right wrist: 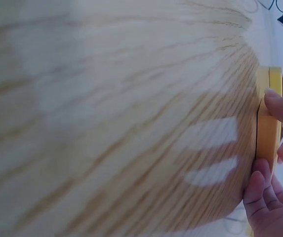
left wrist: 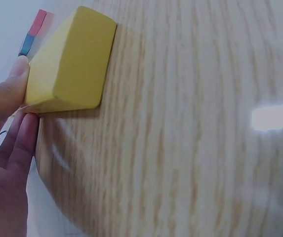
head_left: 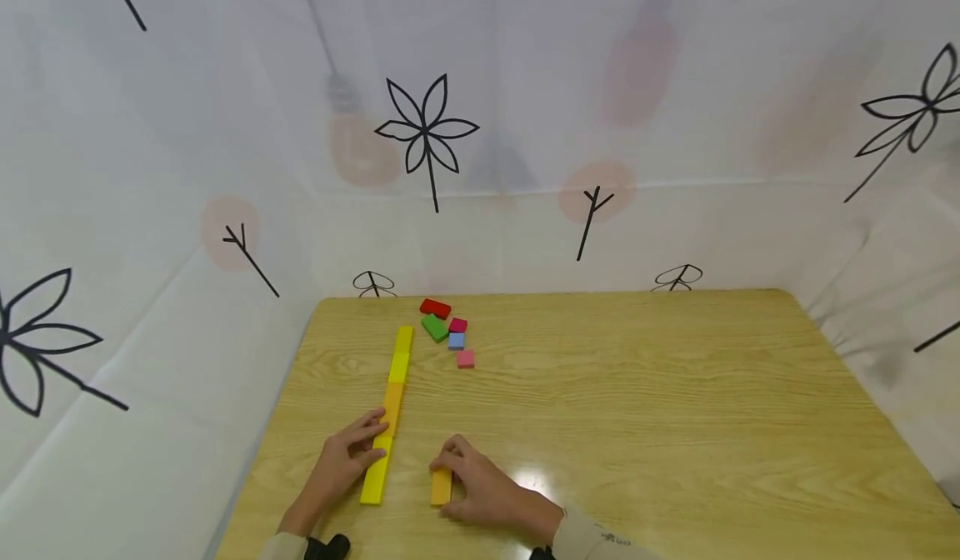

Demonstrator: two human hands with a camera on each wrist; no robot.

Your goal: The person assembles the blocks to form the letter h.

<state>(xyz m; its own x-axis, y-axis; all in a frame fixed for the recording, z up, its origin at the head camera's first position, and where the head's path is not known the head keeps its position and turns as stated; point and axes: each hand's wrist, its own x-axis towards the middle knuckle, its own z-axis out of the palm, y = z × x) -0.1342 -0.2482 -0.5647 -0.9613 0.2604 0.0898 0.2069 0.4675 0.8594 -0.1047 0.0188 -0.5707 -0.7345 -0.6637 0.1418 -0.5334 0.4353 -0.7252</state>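
Note:
A straight row of long blocks runs away from me on the table: a yellow block [head_left: 372, 487] nearest, an orange block [head_left: 393, 402] beyond it, and yellow blocks [head_left: 399, 368] at the far end. My left hand [head_left: 343, 460] touches the row's left side with its fingertips near the orange-yellow joint. In the left wrist view, its thumb lies along the side of the yellow block [left wrist: 82, 59]. To the right of the row, my right hand [head_left: 483, 487] pinches a separate orange block [head_left: 442, 489] between thumb and fingers, its length parallel to the row.
Beyond the hands, near the table's back edge, lie a red block [head_left: 435, 308], a green block [head_left: 434, 327], a crimson block [head_left: 458, 325], a blue block [head_left: 456, 342] and a pink block [head_left: 466, 359]. White patterned cloth [head_left: 510, 235] surrounds the wooden table [head_left: 675, 410].

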